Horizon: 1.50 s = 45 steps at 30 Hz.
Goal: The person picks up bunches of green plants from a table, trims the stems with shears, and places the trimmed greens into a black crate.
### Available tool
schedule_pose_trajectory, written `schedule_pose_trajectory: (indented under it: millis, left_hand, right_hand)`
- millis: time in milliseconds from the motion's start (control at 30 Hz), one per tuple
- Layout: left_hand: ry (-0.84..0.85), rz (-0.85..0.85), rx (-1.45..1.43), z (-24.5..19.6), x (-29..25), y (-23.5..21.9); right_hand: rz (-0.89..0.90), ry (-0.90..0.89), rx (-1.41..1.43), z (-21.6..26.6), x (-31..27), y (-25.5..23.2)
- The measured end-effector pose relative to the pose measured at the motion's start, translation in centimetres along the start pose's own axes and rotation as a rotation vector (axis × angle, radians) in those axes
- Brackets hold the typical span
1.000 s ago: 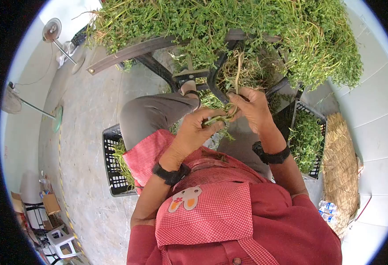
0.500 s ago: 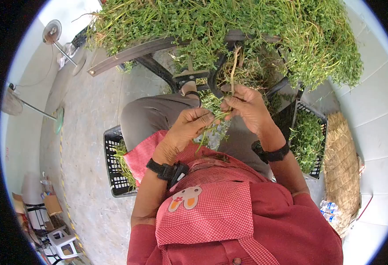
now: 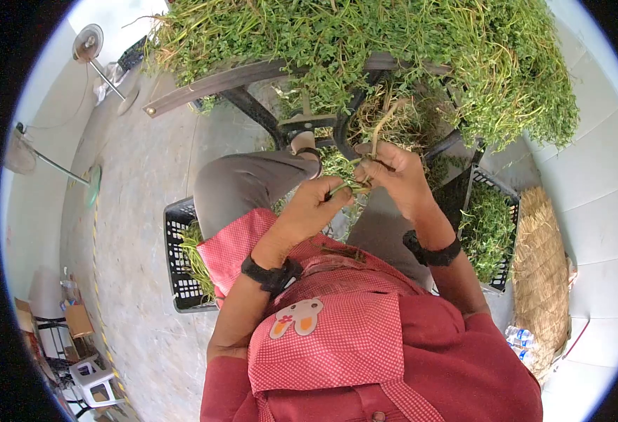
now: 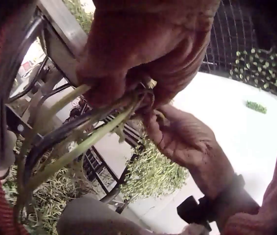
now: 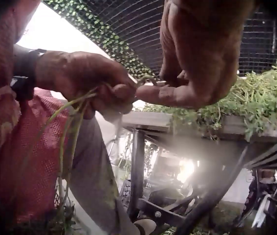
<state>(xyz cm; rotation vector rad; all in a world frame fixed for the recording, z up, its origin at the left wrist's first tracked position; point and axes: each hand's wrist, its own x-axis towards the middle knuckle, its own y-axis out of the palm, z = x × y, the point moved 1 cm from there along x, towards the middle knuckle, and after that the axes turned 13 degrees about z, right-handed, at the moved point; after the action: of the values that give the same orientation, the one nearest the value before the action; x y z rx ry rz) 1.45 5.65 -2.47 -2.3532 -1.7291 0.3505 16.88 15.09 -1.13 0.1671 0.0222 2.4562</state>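
In the head view my left hand [image 3: 314, 209] pinches a few thin green stems [image 3: 340, 188] between thumb and curled fingers, just in front of my lap. My right hand [image 3: 399, 181] is beside it, gripping a pale stalk [image 3: 377, 133] that sticks up past the knuckles. The fingertips of both hands meet around the stems. From the left wrist, long stems [image 4: 82, 147] trail away below the left fingers. In the right wrist view several stems [image 5: 66, 134] hang from the left hand [image 5: 92, 81], while the right fingers partly hide the stalk.
Leafy greens [image 3: 365, 42] are heaped on a table with a wooden edge [image 3: 217, 79] and dark metal legs. Black crates holding greens stand at left [image 3: 175, 274] and right [image 3: 509, 239]. A straw roll [image 3: 539, 274] lies at the right; standing fans [image 3: 88, 43] are at the left.
Half a second ago the left hand was lower, with stems dangling from it; now it is curled up closer to the right hand. The pale stalk's tip has tilted rightward.
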Motion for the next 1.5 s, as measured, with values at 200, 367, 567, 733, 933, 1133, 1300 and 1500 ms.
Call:
schedule_pose_trajectory:
  millis: [200,367,567,733,933,1133,1300,1500]
  left_hand:
    - [-0.012,-0.311,0.158,3.2,1.5,-0.3]
    - [-0.054,-0.58,-0.106,7.6,0.9,-2.4]
    - [0.094,-0.46,-0.707,4.6,-0.6,-2.5]
    - [0.083,-0.294,-0.931,2.7,-1.2,-2.1]
    - [-0.019,-0.106,-0.927,0.7,-1.4,-1.4]
    - [-0.015,0.079,-0.875,-0.6,-1.7,-1.1]
    - [-0.054,-0.13,-0.279,0.2,-1.0,-0.5]
    - [-0.098,-0.558,0.086,10.3,1.4,-2.5]
  right_hand:
    - [-0.054,-0.123,-0.45,1.2,-1.2,3.3]
    - [-0.069,-0.143,-0.135,3.7,-1.5,3.3]
    - [-0.131,-0.168,0.284,2.2,-0.3,-0.1]
    - [-0.174,-0.146,0.446,1.0,-0.2,-1.3]
    - [-0.219,-0.123,0.438,0.2,0.1,-2.1]
    - [-0.276,-0.12,0.383,-0.2,0.3,-2.3]
    - [-0.266,-0.119,0.261,0.6,-0.2,-2.1]
    - [0.077,-0.195,-0.579,2.9,-3.5,6.8]
